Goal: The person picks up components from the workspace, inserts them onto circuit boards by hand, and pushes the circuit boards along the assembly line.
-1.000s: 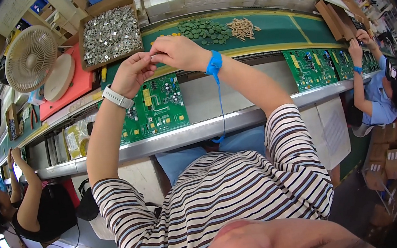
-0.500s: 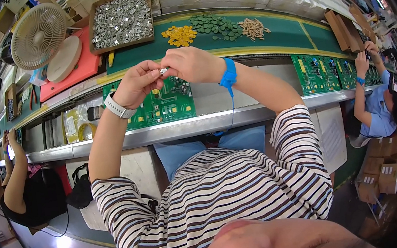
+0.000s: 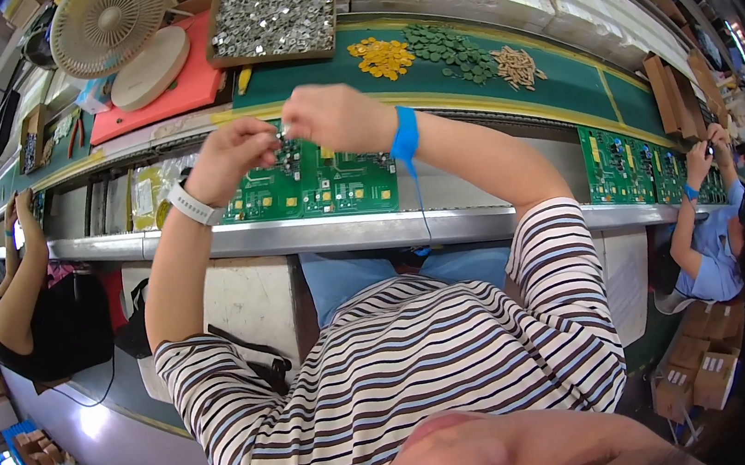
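The left hand (image 3: 228, 157) was curled, its fingertips pinching a small silvery part (image 3: 280, 135) from the left; the right hand (image 3: 335, 116) pinched the same piece from the right. The part hung just above the green circuit board (image 3: 320, 183) lying on the conveyor rail (image 3: 317, 235). It looked metallic and tiny; its long axis seemed roughly upright, though too small to tell surely.
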